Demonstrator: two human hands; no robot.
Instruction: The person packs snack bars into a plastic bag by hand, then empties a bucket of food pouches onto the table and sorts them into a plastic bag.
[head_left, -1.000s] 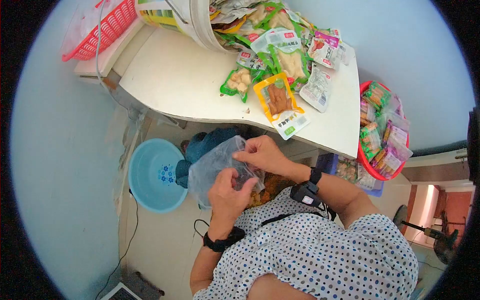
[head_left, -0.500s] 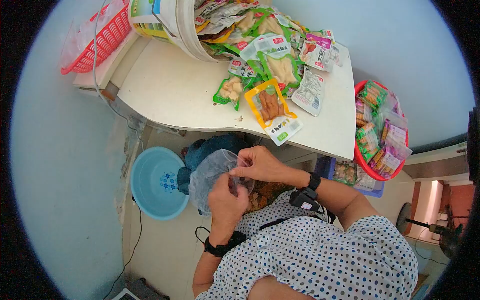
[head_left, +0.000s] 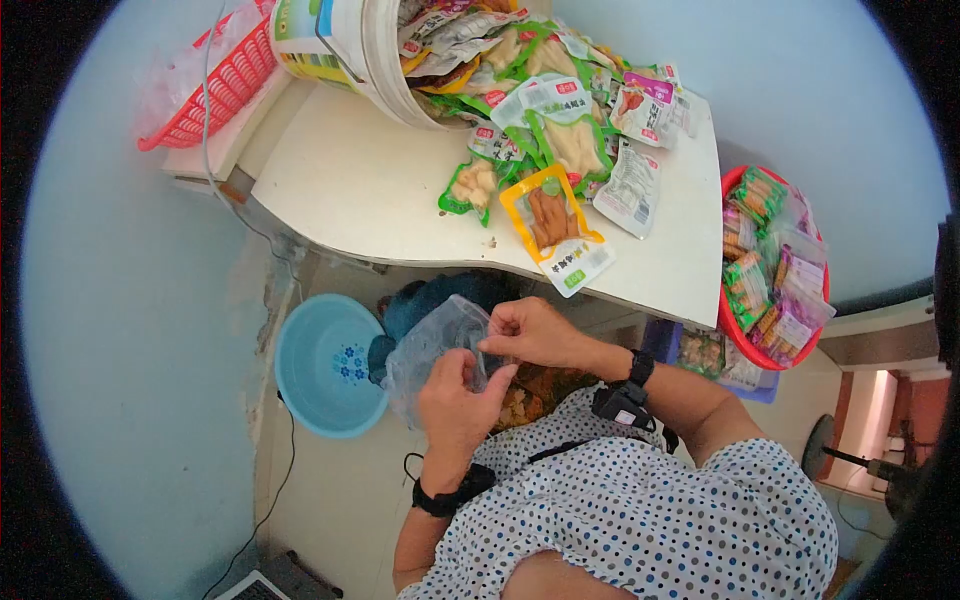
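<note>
A clear plastic bag hangs between my hands below the table edge. My right hand pinches the bag's rim between thumb and fingers. Lower and to the left, my left hand has its fingers on the near side of the bag, with the thumb angled up toward my right hand. No contents can be made out in the bag. Above them, a yellow-edged food packet overhangs the front of the white table, beside a pile of sealed packets.
A white bucket lies tipped on the table, spilling packets. A red basket stands at the upper left and a red tub of packets at the right. On the floor are a blue basin and a blue-purple crate.
The thumb of my left hand has moved outward from its fingers, and the bag looks more spread. The surroundings have shifted slightly right in view.
</note>
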